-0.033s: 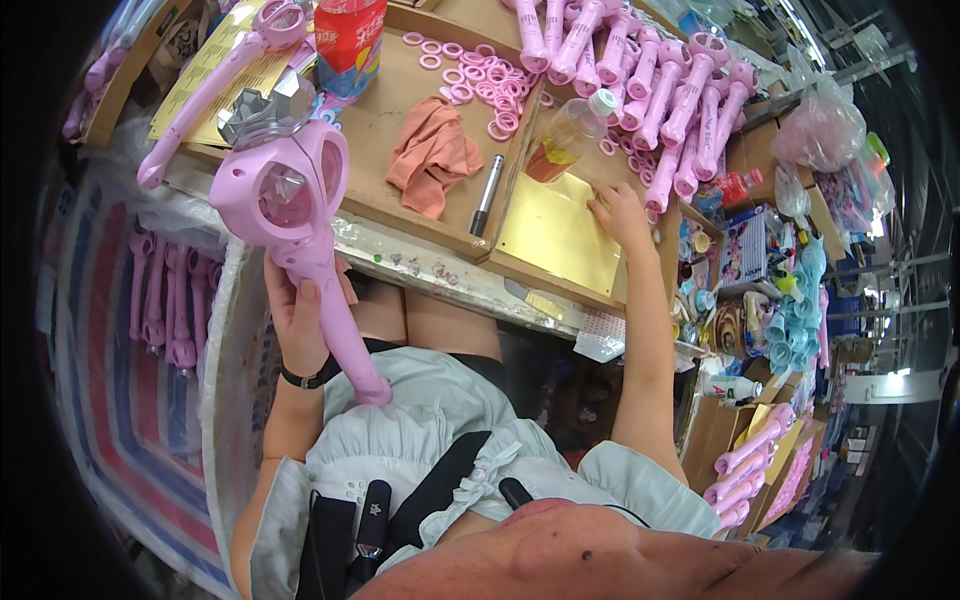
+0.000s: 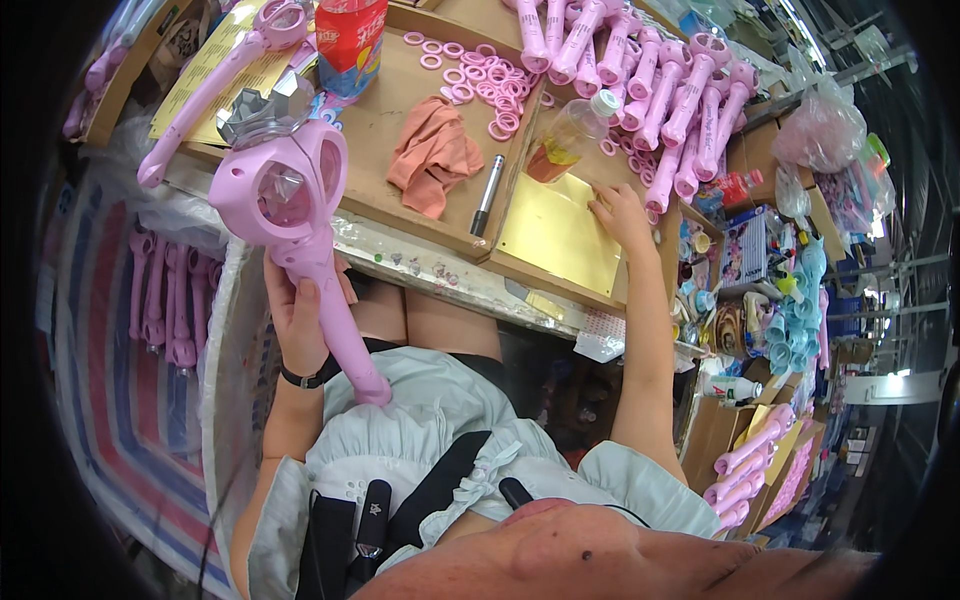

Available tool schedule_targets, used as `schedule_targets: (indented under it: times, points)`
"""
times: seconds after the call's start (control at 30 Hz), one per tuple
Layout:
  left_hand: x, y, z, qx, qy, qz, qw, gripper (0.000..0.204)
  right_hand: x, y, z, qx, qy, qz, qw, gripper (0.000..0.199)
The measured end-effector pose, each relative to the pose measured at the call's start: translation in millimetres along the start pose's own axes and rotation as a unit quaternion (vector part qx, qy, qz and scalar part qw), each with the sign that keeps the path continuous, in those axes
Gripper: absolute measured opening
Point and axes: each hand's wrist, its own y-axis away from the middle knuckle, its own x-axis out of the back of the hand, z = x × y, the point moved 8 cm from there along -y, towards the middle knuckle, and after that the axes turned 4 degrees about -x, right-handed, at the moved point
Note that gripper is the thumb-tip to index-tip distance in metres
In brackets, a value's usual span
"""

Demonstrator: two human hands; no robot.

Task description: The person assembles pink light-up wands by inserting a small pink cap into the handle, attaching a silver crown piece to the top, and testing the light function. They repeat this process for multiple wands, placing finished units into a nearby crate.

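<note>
My left hand (image 2: 297,318) is closed round the handle of a pink toy wand (image 2: 325,270). The wand tilts, with its wide end by my lap and its ring-shaped head up by the table edge. A clear faceted piece shows inside the head, and a silver faceted crown-like part (image 2: 265,112) sits at its top. My right hand (image 2: 622,215) rests at the upper right edge of a yellow sheet (image 2: 560,235), fingers stretched out and nothing visible in them. A clear bottle with amber liquid (image 2: 566,145) lies tilted just beyond the sheet.
In the cardboard tray lie an orange cloth (image 2: 432,158), a marker (image 2: 488,195) and many pink rings (image 2: 490,85). A red-labelled bottle (image 2: 350,45) stands behind the held wand. Pink wand handles (image 2: 670,95) pile up at the back right; more wands (image 2: 170,300) lie in the striped bag at left.
</note>
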Motion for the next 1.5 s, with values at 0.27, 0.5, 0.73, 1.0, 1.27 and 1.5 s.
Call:
schedule_targets:
  times: [0.27,0.5,0.73,1.0,1.27,1.5]
  points:
    - [5,0,-2,0.001,0.000,0.008,1.000,0.043,0,6,30,-0.054,-0.187,-0.020,0.981,0.024]
    - [8,0,-2,0.002,0.005,0.017,1.000,0.043,-3,4,61,-0.127,-0.380,0.006,0.916,0.026]
    - [15,-3,12,-0.047,-0.027,0.015,0.998,0.058,26,9,61,-0.178,-0.505,0.133,0.834,0.033]
    - [26,1,14,-0.005,0.191,0.109,0.976,0.068,133,90,-134,0.227,0.031,0.425,0.876,0.022]
    - [-5,7,-4,0.061,0.343,0.051,0.936,0.063,72,116,-194,-0.043,-0.729,0.212,0.650,0.010]
    - [-15,18,-5,0.105,0.313,0.076,0.941,0.055,37,120,-252,-0.122,-0.746,0.052,0.653,0.010]
